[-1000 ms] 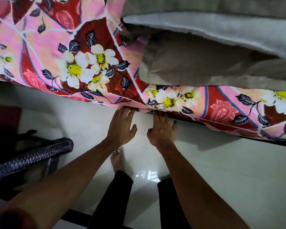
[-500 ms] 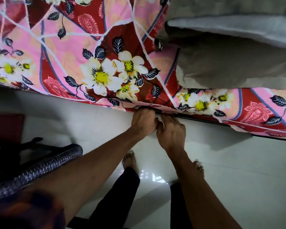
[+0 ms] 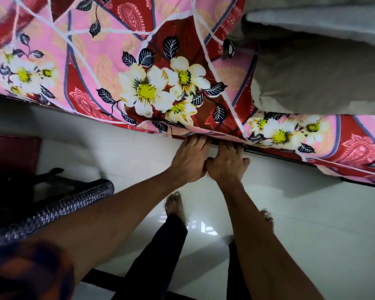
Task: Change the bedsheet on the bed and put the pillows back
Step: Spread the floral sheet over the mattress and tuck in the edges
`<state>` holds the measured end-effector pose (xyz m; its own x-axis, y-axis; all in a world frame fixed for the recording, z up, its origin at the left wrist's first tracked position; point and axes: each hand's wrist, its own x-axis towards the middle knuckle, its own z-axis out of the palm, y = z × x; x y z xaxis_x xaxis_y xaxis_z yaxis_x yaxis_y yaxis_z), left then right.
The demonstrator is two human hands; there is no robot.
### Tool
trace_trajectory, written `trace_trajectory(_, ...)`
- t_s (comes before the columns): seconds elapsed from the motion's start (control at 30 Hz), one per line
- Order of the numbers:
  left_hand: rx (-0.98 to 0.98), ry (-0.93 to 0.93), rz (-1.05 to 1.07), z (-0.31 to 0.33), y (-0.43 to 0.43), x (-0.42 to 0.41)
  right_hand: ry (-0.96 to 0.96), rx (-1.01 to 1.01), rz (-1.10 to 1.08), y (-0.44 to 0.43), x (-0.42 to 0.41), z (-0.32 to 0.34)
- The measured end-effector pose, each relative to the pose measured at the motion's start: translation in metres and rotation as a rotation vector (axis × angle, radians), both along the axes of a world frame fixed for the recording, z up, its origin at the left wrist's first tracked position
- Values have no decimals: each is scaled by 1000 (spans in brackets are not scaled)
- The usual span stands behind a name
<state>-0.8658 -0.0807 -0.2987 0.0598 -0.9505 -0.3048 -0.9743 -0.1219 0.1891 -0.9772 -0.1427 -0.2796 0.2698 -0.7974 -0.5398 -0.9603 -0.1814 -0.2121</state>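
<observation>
A pink and red bedsheet [image 3: 121, 68] with white flowers covers the bed and hangs over its near side. My left hand [image 3: 189, 160] and my right hand [image 3: 226, 163] sit side by side at the sheet's lower edge. Their fingers reach straight under the hanging hem, fingertips hidden beneath the cloth, pushing it against the dark bed frame [image 3: 275, 153]. A grey pillow [image 3: 320, 74] lies on the bed at the upper right, with a lighter one [image 3: 316, 20] behind it.
A glossy white tiled floor [image 3: 312, 224] runs beside the bed, where my bare feet stand. A dark woven chair [image 3: 59, 207] with a red cushion [image 3: 11, 154] stands at the left, close to the bed.
The view has swung left along the bed. My hands went from flat and apart, to bunched at the hem, to fingers pushed straight under the sheet's edge, side by side.
</observation>
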Motion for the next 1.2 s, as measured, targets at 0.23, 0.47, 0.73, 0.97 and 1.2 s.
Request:
trace_trajectory(0.23,131,69,177,22,-39,-17,-261,-140,-87,8,-15,5)
trace_trajectory(0.47,-109,157,96,11,9,7,-33,0,63,1,2,7)
trace_trajectory(0.73,-84,24,93,6,6,33,-127,-137,-36,8,3,3)
trace_trajectory(0.97,-134,218,210,8,2,35,-239,-180,41,21,34,-3)
trace_trajectory(1.2,-74,0,153,5,47,67,-92,67,113,24,40,1)
